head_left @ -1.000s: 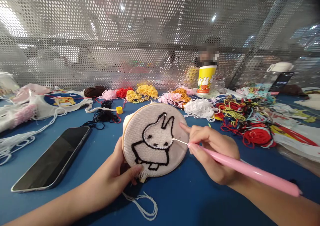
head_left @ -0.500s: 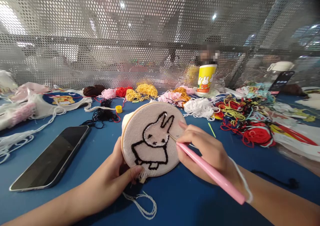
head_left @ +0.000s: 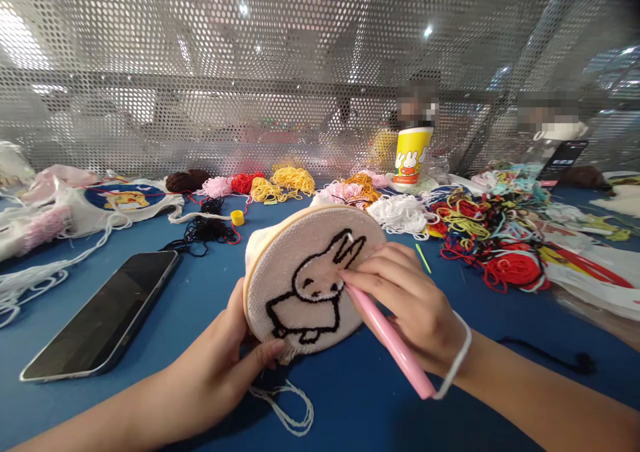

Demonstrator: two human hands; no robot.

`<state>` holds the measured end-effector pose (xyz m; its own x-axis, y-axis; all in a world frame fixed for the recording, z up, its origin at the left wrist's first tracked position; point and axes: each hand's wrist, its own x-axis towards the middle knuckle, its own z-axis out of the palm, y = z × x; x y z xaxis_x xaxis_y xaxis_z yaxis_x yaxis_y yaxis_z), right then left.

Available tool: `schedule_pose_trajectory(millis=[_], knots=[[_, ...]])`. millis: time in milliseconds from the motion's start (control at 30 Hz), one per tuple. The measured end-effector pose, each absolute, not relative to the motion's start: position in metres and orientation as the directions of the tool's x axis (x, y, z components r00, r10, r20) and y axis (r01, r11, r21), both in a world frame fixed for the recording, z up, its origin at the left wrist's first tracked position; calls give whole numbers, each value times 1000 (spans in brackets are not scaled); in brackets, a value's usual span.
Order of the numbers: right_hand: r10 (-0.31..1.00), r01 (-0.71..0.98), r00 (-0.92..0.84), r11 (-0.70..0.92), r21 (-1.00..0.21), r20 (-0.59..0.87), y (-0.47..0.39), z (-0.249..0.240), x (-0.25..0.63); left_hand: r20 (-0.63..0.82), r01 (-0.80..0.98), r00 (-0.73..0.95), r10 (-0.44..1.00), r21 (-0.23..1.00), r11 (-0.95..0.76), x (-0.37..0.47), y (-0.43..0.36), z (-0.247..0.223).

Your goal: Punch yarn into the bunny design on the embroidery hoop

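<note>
Over the middle of the desk, well short of its far edge, the rabbit hoop leaned in the left hand, its grip pinching the lower left side; the right hand's grip pinched a pink pen at the hoop's face; a phone lay toward the desk's left edge.
</note>
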<state>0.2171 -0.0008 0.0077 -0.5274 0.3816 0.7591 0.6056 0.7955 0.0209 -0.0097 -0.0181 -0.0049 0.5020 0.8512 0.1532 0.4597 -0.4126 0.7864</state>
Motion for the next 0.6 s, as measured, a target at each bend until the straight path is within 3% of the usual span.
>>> schedule_pose_trajectory(millis=[133,200,367,467,600], knots=[[340,621,-539,778,92,770,1,6,216,115,440,503,857,819,-368,-10,-16,-3],[318,613,-533,784,98,784,1,6,215,42,372,505,862,891,-262,-9,-13,-2],[425,581,-411,804,-127,807,-2,5,215,-150,172,510,847,983,70,-6,-8,1],[492,563,-349,790,-242,797,-4,5,216,-179,135,528,830,983,126,-7,-6,0],[509,520,-324,800,-299,798,-7,6,215,-167,129,533,829,985,116,-8,-6,-1]])
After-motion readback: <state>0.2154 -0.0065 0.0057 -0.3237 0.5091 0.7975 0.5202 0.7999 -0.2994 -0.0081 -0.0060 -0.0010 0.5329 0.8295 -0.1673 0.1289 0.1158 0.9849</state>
